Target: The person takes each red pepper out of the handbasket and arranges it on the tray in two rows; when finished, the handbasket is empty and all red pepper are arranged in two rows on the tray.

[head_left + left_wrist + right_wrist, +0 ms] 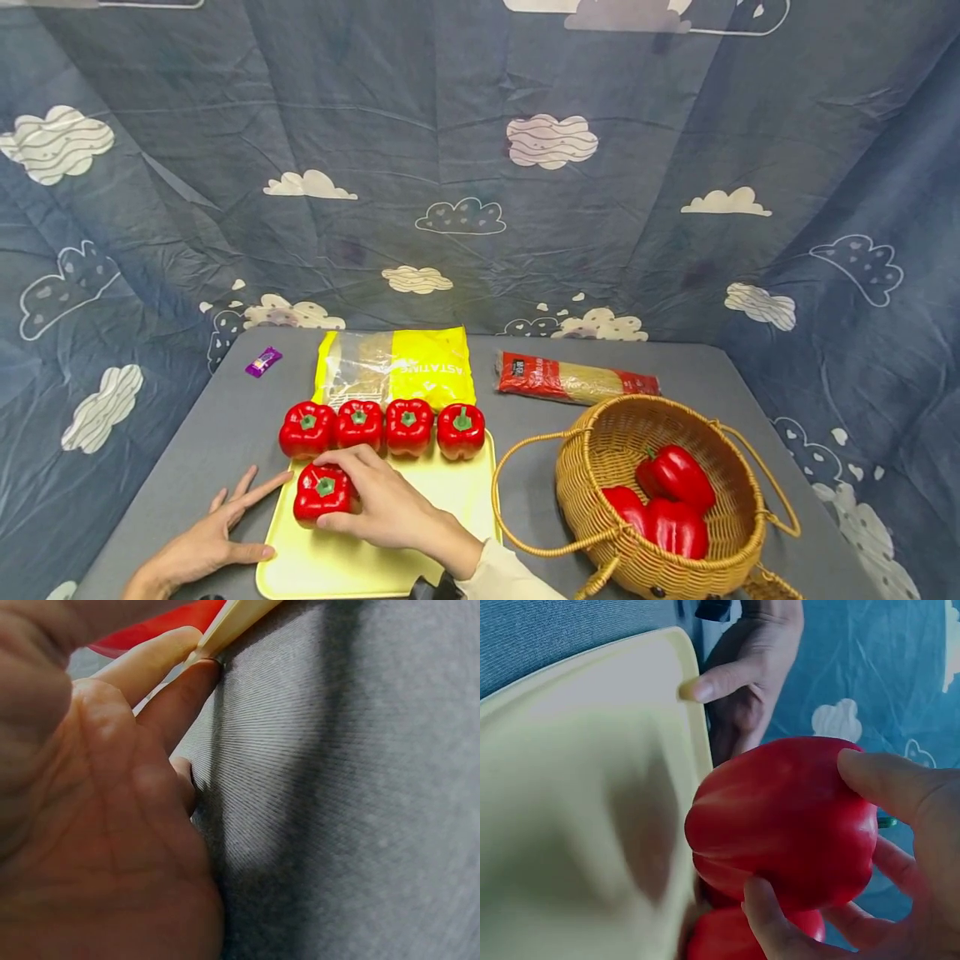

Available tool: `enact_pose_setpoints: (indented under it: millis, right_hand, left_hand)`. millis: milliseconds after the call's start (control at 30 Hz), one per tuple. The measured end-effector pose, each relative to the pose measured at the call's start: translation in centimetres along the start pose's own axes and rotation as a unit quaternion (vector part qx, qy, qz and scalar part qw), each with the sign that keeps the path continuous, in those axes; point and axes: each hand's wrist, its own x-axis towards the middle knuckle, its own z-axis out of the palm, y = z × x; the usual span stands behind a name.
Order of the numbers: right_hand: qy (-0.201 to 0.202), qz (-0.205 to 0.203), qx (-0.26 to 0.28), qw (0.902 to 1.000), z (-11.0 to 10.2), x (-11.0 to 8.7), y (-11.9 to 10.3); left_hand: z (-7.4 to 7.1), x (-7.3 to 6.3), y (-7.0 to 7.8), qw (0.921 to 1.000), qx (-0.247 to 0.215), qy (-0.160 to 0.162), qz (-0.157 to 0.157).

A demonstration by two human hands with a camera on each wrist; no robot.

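My right hand (386,504) grips a red bell pepper (318,497) between thumb and fingers, over the left part of a yellow tray (453,483). In the right wrist view the held bell pepper (787,817) is lifted off the tray, its green stem toward the palm. My left hand (202,542) is spread at the tray's left edge, with the thumb on the rim and the index fingertip at the same side. Several more bell peppers (408,427) stand in a row, stems up, along the tray's far edge.
To the right is a wicker basket (581,475) with raised handles, holding three red bell peppers (678,477). Behind the row lies a yellow pasta bag (435,367). A red noodle packet (532,375) and a small purple wrapper (263,362) lie farther back, before a cloud-print curtain (465,125).
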Motion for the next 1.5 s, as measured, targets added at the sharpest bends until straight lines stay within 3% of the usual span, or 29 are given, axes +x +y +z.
enact_pose_setpoints:
  millis: [267, 467, 633, 1067, 1500]
  right_hand:
    - [-0.002, 0.022, -0.010, 0.9997, 1.2, 1.1, -0.4]
    - [0.008, 0.024, -0.022, 0.9994, 2.0, 1.8, -0.7]
    - [0.019, 0.024, -0.030, 0.9991, 2.5, 2.0, -1.0]
    - [0.028, 0.063, -0.023, 0.9974, 3.4, 1.9, -1.2]
    - [0.037, 0.069, -0.022, 0.9967, 4.0, 2.6, -1.4]
  left_hand:
    - [0.1, 0.0, -0.1, 0.9996, 0.014, 0.019, 0.018]
    - [0.0, -0.1, 0.1, 0.9994, 0.027, 0.020, -0.009]
    - [-0.1, 0.0, 0.1, 0.9994, 0.008, 0.010, -0.033]
    - [-0.1, 0.0, 0.1, 0.9996, 0.004, 0.015, -0.023]
    - [-0.3, 0.0, 0.0, 0.9985, 0.013, 0.011, -0.053]
